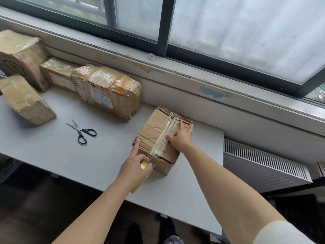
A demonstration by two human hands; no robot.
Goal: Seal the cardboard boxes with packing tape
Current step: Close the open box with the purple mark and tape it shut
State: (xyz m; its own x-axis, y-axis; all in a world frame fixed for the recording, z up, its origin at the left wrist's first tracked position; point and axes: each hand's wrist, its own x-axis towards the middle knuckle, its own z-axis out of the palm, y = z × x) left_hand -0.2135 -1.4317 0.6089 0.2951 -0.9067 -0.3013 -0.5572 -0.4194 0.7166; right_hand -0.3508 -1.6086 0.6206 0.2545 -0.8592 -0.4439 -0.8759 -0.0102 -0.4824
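Note:
A worn cardboard box (151, 136) sits on the grey table (70, 155) near the wall. A strip of clear packing tape (167, 136) runs along its top seam and down over the near edge. My right hand (181, 136) lies on the box top, fingers straight, pressing beside the tape. At the box's near side my left hand (137, 166) grips a roll of clear tape with a yellow core (145, 164), index finger stretched out against the box corner. The tape still joins the roll to the box.
Black-handled scissors (81, 132) lie open on the table to the left. Several taped boxes (107, 90) stand at the back left along the wall. A window runs above, and a white radiator (263, 166) is to the right of the table's edge.

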